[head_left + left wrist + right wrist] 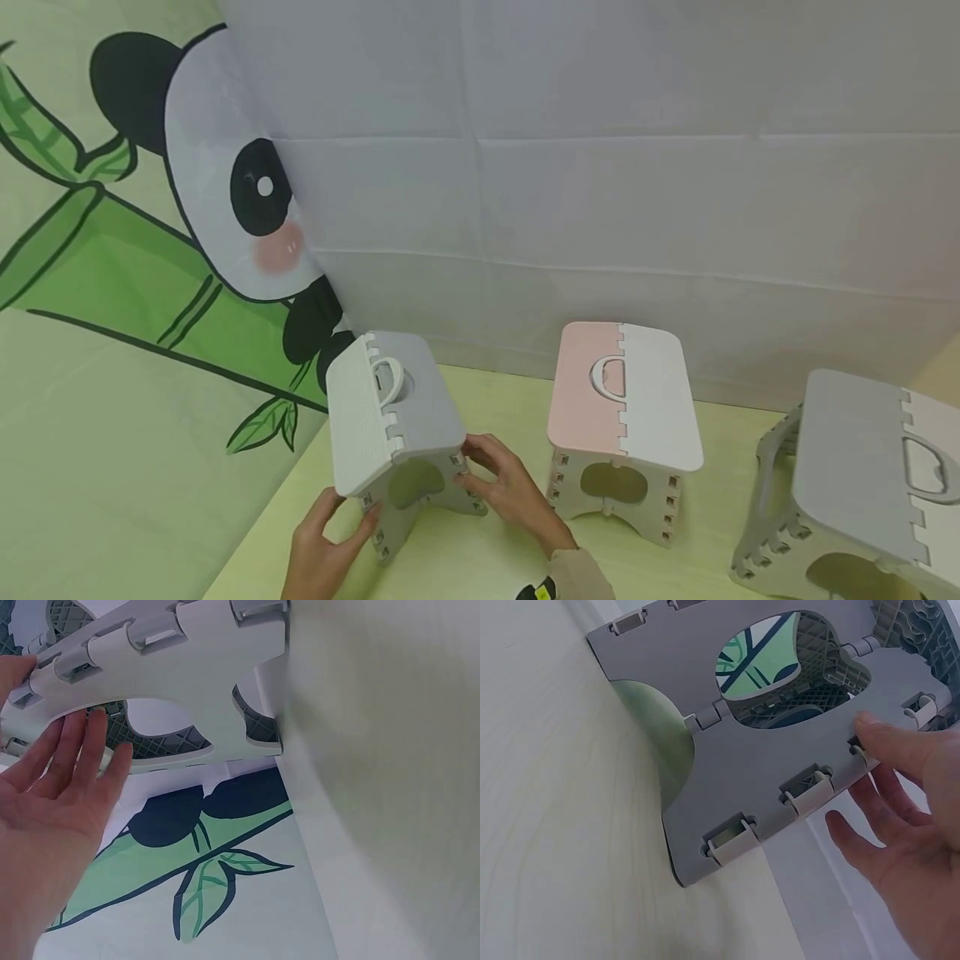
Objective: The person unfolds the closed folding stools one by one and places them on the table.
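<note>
A folding step stool (pixel 416 400) with one white and one grey top half stands on the left, its top bent into a low ridge along the jagged middle seam. My left hand (pixel 326 542) grips its near left leg edge, thumb on the front panel; in the left wrist view the fingers (pixel 86 746) reach round the side panel. With my right hand (pixel 513 492) I pinch the opposite front edge. The right wrist view has the thumb (pixel 892 742) on the outer face of the grey panel (pixel 757 772), near its hinge clips, and the fingers behind.
A pink and white folding stool (pixel 585 392) stands upright to the right, and a larger-looking grey and white one (pixel 847 467) at the far right. All are on a pale yellow-green surface (pixel 450 567). Behind hangs a white cloth (pixel 600 208); a panda print (pixel 217 183) covers the left wall.
</note>
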{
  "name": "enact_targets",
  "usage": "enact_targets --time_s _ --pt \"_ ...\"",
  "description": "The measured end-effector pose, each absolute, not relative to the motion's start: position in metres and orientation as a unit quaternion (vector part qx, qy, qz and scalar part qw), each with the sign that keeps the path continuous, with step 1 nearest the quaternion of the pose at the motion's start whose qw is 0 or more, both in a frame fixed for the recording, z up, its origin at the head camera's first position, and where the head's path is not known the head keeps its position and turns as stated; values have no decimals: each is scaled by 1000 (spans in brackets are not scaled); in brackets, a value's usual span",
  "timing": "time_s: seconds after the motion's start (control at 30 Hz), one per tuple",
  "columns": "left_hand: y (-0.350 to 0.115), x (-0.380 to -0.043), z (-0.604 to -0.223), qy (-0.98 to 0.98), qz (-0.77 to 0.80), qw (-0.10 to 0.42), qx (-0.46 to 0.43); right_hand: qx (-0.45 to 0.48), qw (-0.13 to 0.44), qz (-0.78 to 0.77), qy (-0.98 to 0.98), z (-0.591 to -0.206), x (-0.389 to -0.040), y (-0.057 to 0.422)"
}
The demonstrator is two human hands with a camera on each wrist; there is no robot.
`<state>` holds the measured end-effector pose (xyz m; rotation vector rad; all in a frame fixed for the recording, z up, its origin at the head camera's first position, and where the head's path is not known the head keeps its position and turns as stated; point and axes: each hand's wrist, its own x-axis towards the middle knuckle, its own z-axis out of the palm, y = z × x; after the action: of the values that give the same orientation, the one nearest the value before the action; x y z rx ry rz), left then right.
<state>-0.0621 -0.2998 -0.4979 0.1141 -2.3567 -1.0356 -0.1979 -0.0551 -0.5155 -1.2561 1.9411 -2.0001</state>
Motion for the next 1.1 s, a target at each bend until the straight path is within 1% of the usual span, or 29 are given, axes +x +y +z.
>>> enact_targets --time_s 0.07,0.13,0.27,0.47,0.63,0.87,0.93,1.1 --pt "-299 -63 -497 -876 -376 301 31 -417 42 -651 633 -515 -198 -54" --pt "-299 -63 -497 -877 -365 312 33 -419 48 -649 633 -514 -198 -53" --pt "-298 -63 -497 -885 -345 310 45 -409 65 -643 644 -510 -198 -52" --pt "-298 -63 -494 -881 -337 328 47 -411 82 -633 651 -502 -197 -49" --pt "-297 -63 -490 -878 -339 332 55 -407 67 -625 663 -495 -196 -47" --pt "-297 -64 -483 -867 -332 370 27 -403 40 -624 669 -483 -195 -45" --pt "-297 -64 -482 -866 -326 378 31 -402 35 -625 668 -476 -193 -44" --pt "-297 -61 -478 -867 -323 373 63 -388 42 -621 680 -453 -183 -39"
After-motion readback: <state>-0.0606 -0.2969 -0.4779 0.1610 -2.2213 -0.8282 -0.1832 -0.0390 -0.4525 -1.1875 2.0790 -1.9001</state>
